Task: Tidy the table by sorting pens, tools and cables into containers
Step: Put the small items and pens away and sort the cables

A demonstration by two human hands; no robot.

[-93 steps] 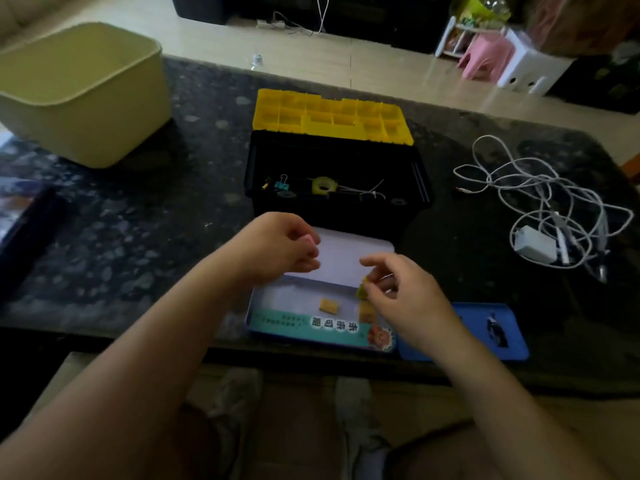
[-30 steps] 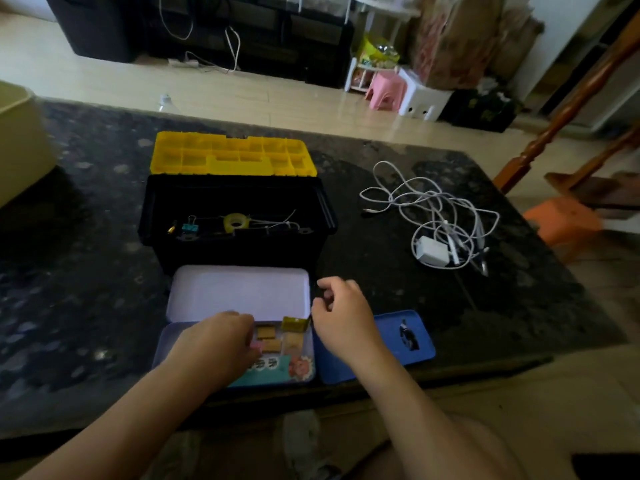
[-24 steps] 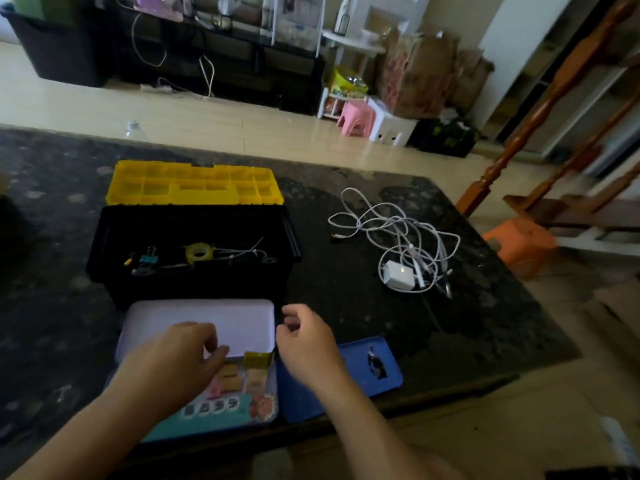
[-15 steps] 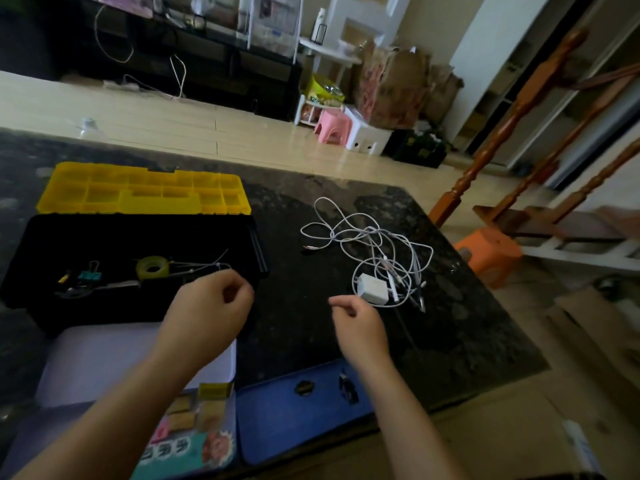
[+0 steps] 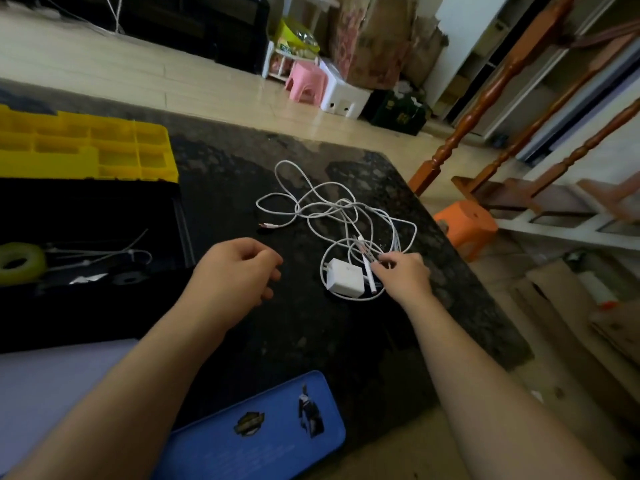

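One tangle of thin white cables (image 5: 332, 216); strand count unclear. One white square charger block (image 5: 344, 281). One black toolbox (image 5: 86, 237), one yellow compartment tray (image 5: 83, 150). One yellowish tape roll (image 5: 20, 263). One blue flat lid (image 5: 263, 431), two stickers on it. Two bare hands: left hand (image 5: 235, 275), right hand (image 5: 403, 275).

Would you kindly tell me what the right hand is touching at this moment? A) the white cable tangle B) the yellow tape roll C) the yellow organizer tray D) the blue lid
A: the right hand has its fingers in the white cable tangle, beside the white charger.
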